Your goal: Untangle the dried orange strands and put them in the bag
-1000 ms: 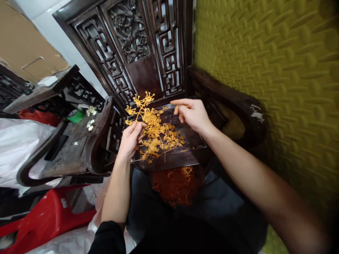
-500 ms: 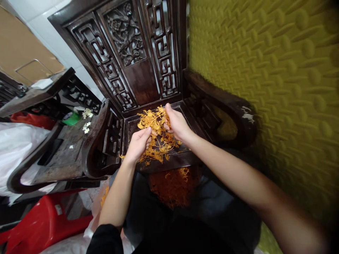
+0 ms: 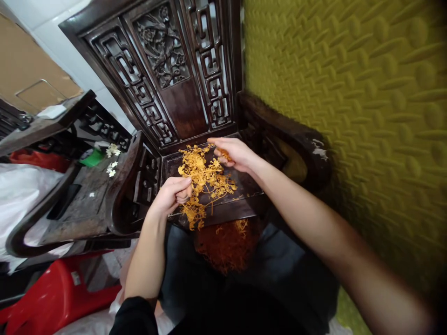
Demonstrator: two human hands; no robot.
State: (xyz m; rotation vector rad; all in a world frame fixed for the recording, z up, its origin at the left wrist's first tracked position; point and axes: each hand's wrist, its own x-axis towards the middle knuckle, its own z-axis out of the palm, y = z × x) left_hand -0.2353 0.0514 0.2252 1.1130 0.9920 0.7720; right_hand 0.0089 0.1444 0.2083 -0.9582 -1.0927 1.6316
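A tangle of orange branching sprigs (image 3: pixel 204 179) lies on the seat of a dark carved wooden chair (image 3: pixel 244 188). My left hand (image 3: pixel 171 195) is closed in a pinch on a sprig (image 3: pixel 193 216) that hangs over the seat's front edge. My right hand (image 3: pixel 232 152) hovers at the pile's far right side, fingers curled round a small orange piece. A second heap of orange sprigs (image 3: pixel 226 244) lies lower down, on my lap in front of the seat.
The chair's carved back (image 3: pixel 167 65) rises behind the pile, its right armrest (image 3: pixel 289 135) against a yellow padded wall (image 3: pixel 349 93). A second dark chair (image 3: pixel 87 195) with small white flowers (image 3: pixel 112 160) stands left. A red plastic stool (image 3: pixel 59 298) and white bags (image 3: pixel 21 195) sit lower left.
Both hands came together in the pile, then parted. The left hand drew a sprig down to the seat's front edge; the right hand moved back up and to the right.
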